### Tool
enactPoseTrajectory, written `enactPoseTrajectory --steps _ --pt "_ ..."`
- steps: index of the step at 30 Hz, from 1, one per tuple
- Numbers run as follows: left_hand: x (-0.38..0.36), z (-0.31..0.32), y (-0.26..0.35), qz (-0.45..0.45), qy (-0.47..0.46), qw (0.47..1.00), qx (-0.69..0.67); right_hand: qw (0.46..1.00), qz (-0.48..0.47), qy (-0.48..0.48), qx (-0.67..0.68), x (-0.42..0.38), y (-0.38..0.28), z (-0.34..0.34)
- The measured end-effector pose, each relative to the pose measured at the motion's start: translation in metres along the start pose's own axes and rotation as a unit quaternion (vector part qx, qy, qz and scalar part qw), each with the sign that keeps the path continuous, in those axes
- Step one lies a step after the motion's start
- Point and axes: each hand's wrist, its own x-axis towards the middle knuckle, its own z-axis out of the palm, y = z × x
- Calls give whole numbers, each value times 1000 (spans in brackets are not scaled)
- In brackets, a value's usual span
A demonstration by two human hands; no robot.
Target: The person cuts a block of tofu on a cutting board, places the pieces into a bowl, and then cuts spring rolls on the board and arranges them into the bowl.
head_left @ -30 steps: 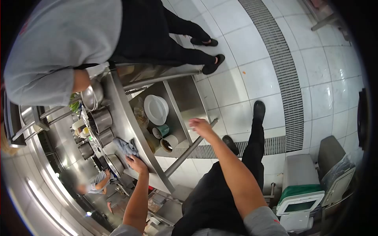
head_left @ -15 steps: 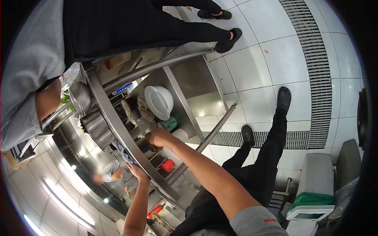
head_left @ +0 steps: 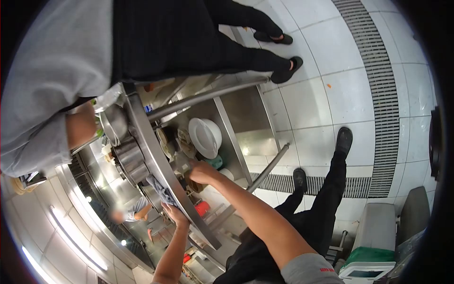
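My left hand [head_left: 175, 214] rests with fingers stretched out on the edge of a steel counter [head_left: 163, 165]. A crumpled grey cloth [head_left: 162, 190] lies at its fingertips. Below the countertop, my right hand [head_left: 202, 172] reaches into the lower shelf with its fingers curled. A pale, see-through item [head_left: 180, 163] is right at those fingers; what they grip is mostly hidden. Close by on the shelf are a white basin [head_left: 206, 137], a teal container [head_left: 215, 163] and a white round item [head_left: 227, 174].
Metal pots [head_left: 131, 162] and a metal bowl [head_left: 114, 124] stand on the counter. A co-worker in black trousers [head_left: 170, 42] stands close alongside. Steel bars [head_left: 269, 165] frame the shelf. A floor drain [head_left: 378, 94] crosses the tiles, and a bin with a green liner [head_left: 369, 258] stands behind.
The view has shifted, so the counter and shelf sit slightly lower and further right. Both my hands keep about the same places on the counter edge and in the shelf.
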Motion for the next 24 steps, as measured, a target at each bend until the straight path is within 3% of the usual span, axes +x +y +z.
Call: enactPoseTrajectory --steps 1,2,3,5,6,8,9,10,12,14,17,20,21,22,23,24 --pt "0 3 3 -18 -2 1000 -16 1000 24 -5 -9 -15 14 -4" --pt "1 -1 23 -97 -12 989 -111 997 78 -4 15 -37 21 -18" --pt "0 10 0 -121 46 986 -108 989 137 3 46 -59 29 -32" --pt "-3 8 30 -127 41 991 -19 970 236 7 59 -104 38 -59" --pt "-2 9 34 -112 51 992 -17 945 324 -56 9 -120 23 -88" --pt "-2 12 41 -107 58 992 -11 953 222 -116 -173 -180 91 -57" --pt "-2 12 44 -106 64 992 -8 935 194 -183 -232 -197 77 -81" --pt "-2 13 47 -102 77 991 -25 928 284 -118 -209 -205 43 -107" --pt "1 13 54 -94 87 992 -20 913 352 -43 -200 -207 -23 -157" --pt "-3 16 57 -93 107 990 -28 913 330 -35 -238 -199 -82 -202" --pt "-5 10 69 -84 120 989 -36 956 214 34 -200 -145 -217 -262" --pt "-14 -1 84 -116 118 984 -64 933 193 272 -135 -77 -149 -250" --pt "-7 -4 88 -119 121 983 -69 958 208 184 -73 -61 -157 -228" --pt "-5 -2 84 -123 113 983 -75 965 261 -15 8 -55 -208 -208" --pt "-5 -5 88 -150 108 979 -87 957 270 -101 37 -43 -247 -203" --pt "-3 -10 93 -156 103 977 -99 963 254 -69 52 -29 -264 -210"
